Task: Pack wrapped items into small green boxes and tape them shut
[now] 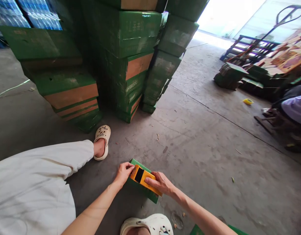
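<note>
Clearly, your right hand (161, 183) has hold of the yellow device (145, 183), its fingers wrapped round the near end and the thumb laid along the top, with the gap between them filled by the body. Your left hand (124, 173) is at the other end, fingers curled in and the tips of thumb and forefinger drawn close together right by the device's edge; you cannot tell from this view whether they pinch anything. The device is low in front of you, over a small green box (154, 197), and whether it rests on the box or hangs just above it is unclear. Its long axis slants from far left to near right, the end with the dark window (139, 175) pointing up and left toward your left hand and the other end running under your right palm. The box lies on the grey floor (201, 156), its length slanting much the same way. You have 2 cream clogs about it, 1 beyond it to the left (105, 133) and 1 nearer you (161, 222). Ahead stand stacks of green cartons (140, 32).
</note>
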A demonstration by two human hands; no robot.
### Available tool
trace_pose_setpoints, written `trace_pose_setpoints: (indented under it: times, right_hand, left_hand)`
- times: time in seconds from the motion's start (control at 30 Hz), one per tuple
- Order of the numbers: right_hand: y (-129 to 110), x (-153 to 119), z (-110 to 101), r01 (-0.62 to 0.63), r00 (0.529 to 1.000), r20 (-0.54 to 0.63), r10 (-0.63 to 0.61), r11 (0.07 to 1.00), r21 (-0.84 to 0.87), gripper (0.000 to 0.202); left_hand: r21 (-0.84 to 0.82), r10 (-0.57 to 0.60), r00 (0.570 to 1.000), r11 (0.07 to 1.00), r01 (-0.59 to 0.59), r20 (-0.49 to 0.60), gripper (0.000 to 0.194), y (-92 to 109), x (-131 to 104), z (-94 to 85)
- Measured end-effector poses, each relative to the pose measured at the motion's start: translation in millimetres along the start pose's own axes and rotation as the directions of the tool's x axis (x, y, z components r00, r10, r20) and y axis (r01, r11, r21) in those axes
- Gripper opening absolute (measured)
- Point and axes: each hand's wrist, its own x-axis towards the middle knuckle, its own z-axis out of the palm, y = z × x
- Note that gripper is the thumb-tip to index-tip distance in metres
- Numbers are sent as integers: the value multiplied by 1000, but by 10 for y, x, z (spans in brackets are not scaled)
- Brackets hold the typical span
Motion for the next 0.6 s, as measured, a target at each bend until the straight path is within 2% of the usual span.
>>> trace_pose_setpoints:
  times: [0.1, 0.17, 0.3, 0.4, 0.6]
  right_hand:
    - [-56, -17, -29, -12, 1000, 0, 12, 1000, 3, 69]
    - [-49, -66, -47, -44, 999, 4, 43, 999, 29, 70]
    - [76, -217, -70, -95, 995, 50, 91, 991, 95, 68]
    - [162, -276, -62, -100, 994, 48, 97, 992, 82, 66]
    - [129, -199, -8, -57, 998, -44, 52, 992, -112, 68]
  left_hand:
    - [56, 74, 997, 996, -74, -10, 41, 24, 58, -32]
    - [78, 112, 994, 991, -110, -20, 40, 63, 127, -128]
    - [126, 183, 977, 978, -169, -111, 39, 150, 309, -491]
    - [169, 235, 963, 963, -212, -129, 38, 167, 393, -708]
    - [232, 284, 951, 940, -250, -126, 39, 83, 371, -778]
